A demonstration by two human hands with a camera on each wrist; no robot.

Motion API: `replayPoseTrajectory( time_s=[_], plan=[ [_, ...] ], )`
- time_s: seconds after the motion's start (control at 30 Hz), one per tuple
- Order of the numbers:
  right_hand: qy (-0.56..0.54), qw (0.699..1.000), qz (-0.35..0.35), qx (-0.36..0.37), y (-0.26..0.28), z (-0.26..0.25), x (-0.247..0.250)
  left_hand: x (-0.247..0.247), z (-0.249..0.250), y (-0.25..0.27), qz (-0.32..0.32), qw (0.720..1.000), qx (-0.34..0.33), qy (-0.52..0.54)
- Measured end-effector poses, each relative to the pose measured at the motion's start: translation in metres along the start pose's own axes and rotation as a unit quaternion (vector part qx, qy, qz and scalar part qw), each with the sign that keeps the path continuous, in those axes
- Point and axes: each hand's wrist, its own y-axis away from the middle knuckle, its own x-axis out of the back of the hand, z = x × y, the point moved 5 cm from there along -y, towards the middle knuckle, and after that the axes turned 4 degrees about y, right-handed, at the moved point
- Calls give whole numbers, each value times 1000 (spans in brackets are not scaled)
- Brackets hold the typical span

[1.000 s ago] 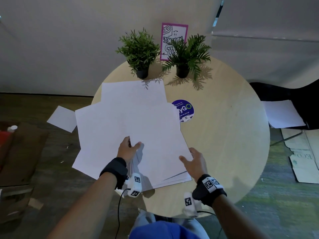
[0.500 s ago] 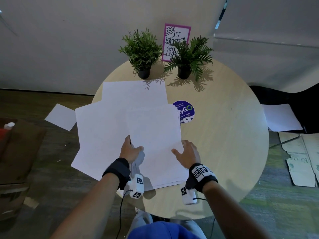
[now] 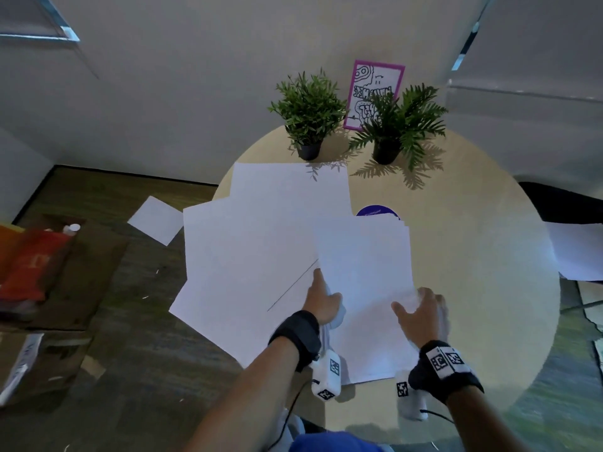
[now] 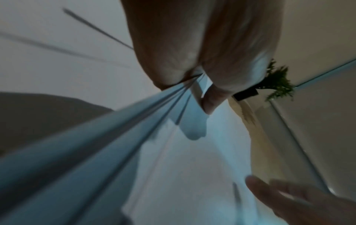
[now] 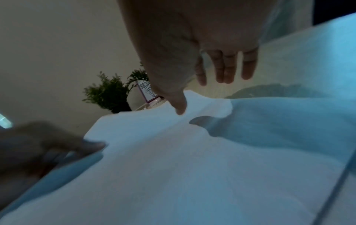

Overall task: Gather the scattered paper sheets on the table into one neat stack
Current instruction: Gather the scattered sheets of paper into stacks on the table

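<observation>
- On the round pale wooden table, white paper sheets lie fanned across its left half, beside a partly squared bundle.
- Gathering looks midway; next, the loose sheets need drawing under that bundle.
- Left hand pinches the bundle's edge; right hand is spread loose, thumb resting on top.

potted plant | second potted plant | pink-framed drawing behind them | purple sticker half hidden | red bag, perhaps, on floor
</observation>
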Motion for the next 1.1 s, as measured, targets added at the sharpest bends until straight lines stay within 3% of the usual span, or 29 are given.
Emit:
replayPoseTrajectory(
  time_s=[0.07,0.13,0.3,0.4,0.47,0.53,0.7,0.77,0.8,0.93,1.1],
  plan=[
    [18,998,57,27,3,8,12,-21,8,3,-11,1000,-6,14],
    [3,997,68,48,4,14,17,-37,13,2,-13,999,-25,23],
    [-127,988,-1,-84,-16,53,29,-52,27,7,-36,996,-54,69],
    [-203,976,-10,-81,-26,61,41,-59,47,16,-52,984,-71,154],
    [-328,941,-31,-75,-27,67,41,-63,61,19,-81,971,-78,210],
    [-448,887,-73,-83,-25,68,38,-67,77,23,-122,962,-94,227],
    [-540,798,-262,-47,-18,50,20,-64,95,32,-221,930,-131,262],
    [-578,754,-305,-60,-13,47,18,-53,89,29,-214,936,-132,246],
    [-587,747,-303,-70,-11,46,21,-44,84,26,-195,945,-133,227],
    [-583,773,-244,-56,-16,53,30,-16,56,4,-101,979,-136,113],
    [-497,827,-264,-12,-15,44,6,-7,19,-13,-12,995,-53,85]
  ],
)
